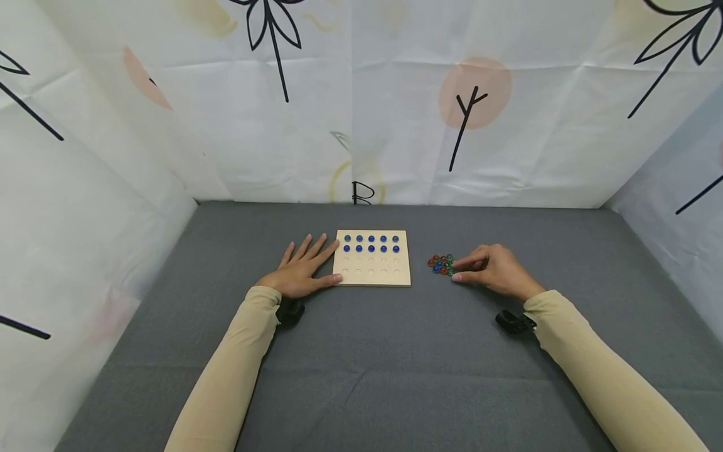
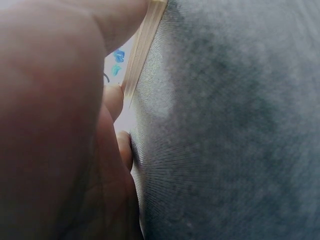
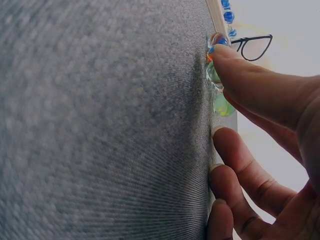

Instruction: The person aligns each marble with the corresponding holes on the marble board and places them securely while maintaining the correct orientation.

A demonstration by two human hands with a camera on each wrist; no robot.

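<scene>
A pale wooden board (image 1: 373, 280) lies flat on the table, with blue marbles (image 1: 371, 248) seated in its two far rows and bare hollows in its two near rows. My left hand (image 1: 299, 273) spreads its fingers at the board's left side, the thumb on the near left corner and the index fingertip at the left edge. To the board's right is a small cluster of red, blue and green glass marbles (image 1: 437, 263). My right hand (image 1: 494, 270) reaches into its right side, thumb and fingertips apart beside green marbles (image 3: 223, 105).
Grey cloth covers the table (image 1: 361, 376). Behind it hangs a white printed fabric backdrop (image 1: 395, 144), which continues along the left and right sides. Dark straps (image 1: 514, 322) circle both wrists below the beige sleeves (image 1: 599, 364).
</scene>
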